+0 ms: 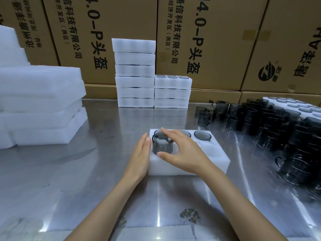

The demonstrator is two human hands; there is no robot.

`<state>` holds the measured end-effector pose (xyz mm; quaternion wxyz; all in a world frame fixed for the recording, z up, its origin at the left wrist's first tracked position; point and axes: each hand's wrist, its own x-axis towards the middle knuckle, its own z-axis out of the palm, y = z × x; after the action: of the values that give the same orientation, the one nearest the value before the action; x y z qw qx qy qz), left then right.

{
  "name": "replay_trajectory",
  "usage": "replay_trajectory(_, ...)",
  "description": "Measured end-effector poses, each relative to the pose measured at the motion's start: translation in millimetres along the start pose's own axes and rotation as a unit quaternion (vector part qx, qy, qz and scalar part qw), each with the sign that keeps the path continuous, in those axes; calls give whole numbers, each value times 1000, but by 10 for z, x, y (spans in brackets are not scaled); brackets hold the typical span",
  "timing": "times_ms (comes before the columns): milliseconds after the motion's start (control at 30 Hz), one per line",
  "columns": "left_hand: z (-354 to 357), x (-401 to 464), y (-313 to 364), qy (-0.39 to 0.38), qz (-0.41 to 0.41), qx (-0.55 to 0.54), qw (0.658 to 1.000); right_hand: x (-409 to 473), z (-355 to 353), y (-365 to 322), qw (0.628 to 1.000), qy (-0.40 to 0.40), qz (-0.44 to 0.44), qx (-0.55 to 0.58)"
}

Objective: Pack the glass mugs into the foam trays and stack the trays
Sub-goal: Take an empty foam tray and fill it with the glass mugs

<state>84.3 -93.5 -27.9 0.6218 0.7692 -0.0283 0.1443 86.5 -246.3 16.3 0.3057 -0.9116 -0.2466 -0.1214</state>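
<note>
Right hand (182, 152) loosely cups the half-seated mug (162, 144), left hand (141, 153) flat against the tray (213, 153); forcing it could chip glass.

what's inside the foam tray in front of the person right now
The foam tray holds smoky glass mugs: one at the back right, one going in at the front left under the right hand. That hand covers the middle pockets; the front right pocket looks empty.

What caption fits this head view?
Right hand lowers a glass mug into a foam tray that the left hand steadies.
</note>
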Motion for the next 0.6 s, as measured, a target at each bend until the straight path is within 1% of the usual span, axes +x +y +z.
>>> replay_trajectory(67, -65, -41, 62, 11, 57, 21, 998, -52, -35, 0, 1000, -4, -17, -7)
replay_trajectory(133, -180, -90, 113, -7, 147, 85, 986, -109, -70, 2, 998, -9, -46, -35)
replay_trajectory(167, -240, -117, 120, -33, 196, 137, 970, -139, -84, 7, 997, -17, -60, -53)
replay_trajectory(200, -293, -142, 113, -63, 238, 199, 949, -168, -93, 17, 995, -26, -70, -72)
replay_trajectory(267, -361, -183, 75, -118, 290, 302, 901, -217, -96, 50, 991, -42, -73, -100)
replay_trajectory(300, -375, -196, 59, -138, 300, 328, 885, -232, -93, 69, 990, -47, -69, -110)
replay_trajectory(367, -374, -205, 48, -156, 307, 348, 872, -247, -89, 99, 989, -58, -59, -123)
replay_trajectory(467, -380, -184, 34, -153, 316, 379, 856, -239, -64, 98, 986, -78, -51, -140)
replay_trajectory(533, -393, -166, 28, -153, 320, 393, 848, -232, -39, 76, 982, -88, -55, -156)
replay_trajectory(600, -398, -154, 46, -151, 319, 393, 849, -225, -27, 55, 983, -88, -49, -154)
